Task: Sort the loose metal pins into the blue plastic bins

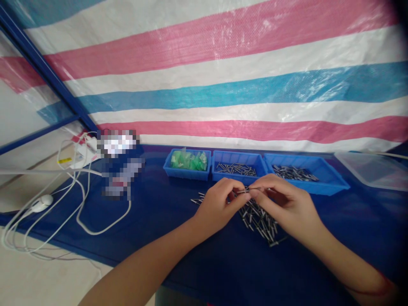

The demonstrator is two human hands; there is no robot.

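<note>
Nearby, metal pins (236, 169) in bins (325, 185).

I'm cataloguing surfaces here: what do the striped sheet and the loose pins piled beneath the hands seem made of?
Striped sheet: probably woven plastic, glossy, with weave texture and bright reflections.
Loose pins: likely metal, greyish, with pale glints; exact metal unclear.

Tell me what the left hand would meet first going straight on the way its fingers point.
Most likely the right hand: it sits just ahead of the left hand, with thin metal pins where the two nearly meet. This one view leaves the exact gap unclear.
</note>
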